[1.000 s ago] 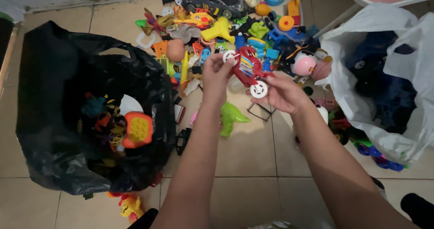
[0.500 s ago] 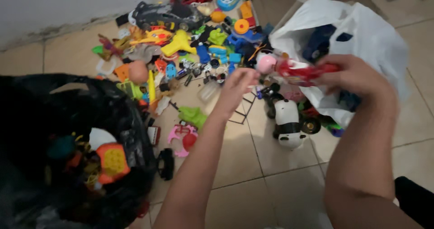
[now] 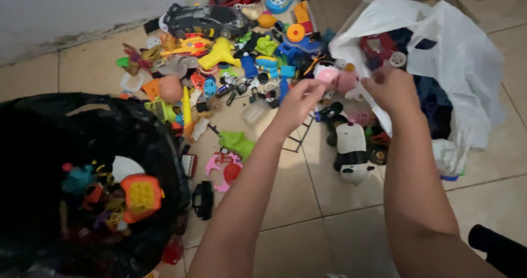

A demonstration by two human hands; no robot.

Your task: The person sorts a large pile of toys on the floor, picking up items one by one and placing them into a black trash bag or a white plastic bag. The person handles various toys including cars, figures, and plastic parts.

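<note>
The red toy motorcycle (image 3: 380, 47) with a white wheel is lying inside the mouth of the white plastic bag (image 3: 466, 64), just above the right hand (image 3: 391, 88), and is not being gripped. That hand's fingers are being held loosely curled and empty at the bag's rim. The left hand (image 3: 299, 103) is being held half-closed, empty, over the toy pile (image 3: 230, 64).
</note>
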